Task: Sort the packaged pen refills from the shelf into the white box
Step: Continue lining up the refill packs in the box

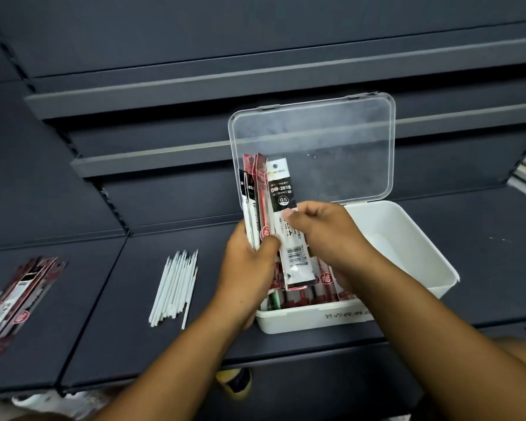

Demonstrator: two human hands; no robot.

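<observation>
Both hands are closed on packets above the white box: my left hand clamps a fanned bundle of refill packets between thumb and fingers, and my right hand pinches a single black-and-white packet at its middle, thumb on the printed face. I note that the box sits on the near shelf with its clear lid standing open at the far side; red packets already lie along its near wall, while its right half appears bare. A further stack of packets lies well apart at the far left of the shelf, and a row of loose white refills rests between that stack and the box. Risk, in my judgement: the sleeves look glossy and thin, so the fan could slip sideways from the left grip and spill onto the shelf when one is drawn out; the upright lid could also be knocked shut by a raised packet. Packets are long, flat and flexible; the box is rigid, matte plastic with rounded corners.
</observation>
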